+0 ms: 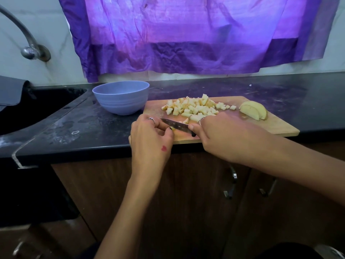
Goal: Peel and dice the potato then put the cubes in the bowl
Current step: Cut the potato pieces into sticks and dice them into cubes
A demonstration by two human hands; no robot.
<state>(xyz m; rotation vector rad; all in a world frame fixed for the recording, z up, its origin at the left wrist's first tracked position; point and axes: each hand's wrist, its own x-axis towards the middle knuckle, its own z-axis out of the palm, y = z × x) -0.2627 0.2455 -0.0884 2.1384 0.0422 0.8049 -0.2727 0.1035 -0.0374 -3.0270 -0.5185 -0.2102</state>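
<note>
Two slices (253,111) waiting uncut at the board's (276,126) right end, well apart from the blade. Many cubes (194,107) lying heaped along the board's far side, none visible in the bowl (121,97) standing just beside the board's left corner. Right hand (222,135) gripping the knife (177,125) by its dark handle, thumb alongside, blade pointing left and lying low over the board's near edge. Left hand (149,139) curling its fingertips onto a small potato piece (173,128) under the blade; piece mostly hidden, so exact pinch hard to tell. One or two loose bits lying just beyond the blade.

Dicing under way, judging by the heap and the leftover slices. Worth keeping left fingertips tucked back, knuckles guiding the flat of the blade, since the piece being so small is bringing fingers very near the edge. Worth shifting the work inward, away from the board's near rim, avoiding bits dropping off the counter (93,126). Keeping cuts evenly spaced for matching cubes; clearing the heap toward the bowl before starting on the slices, freeing room.
</note>
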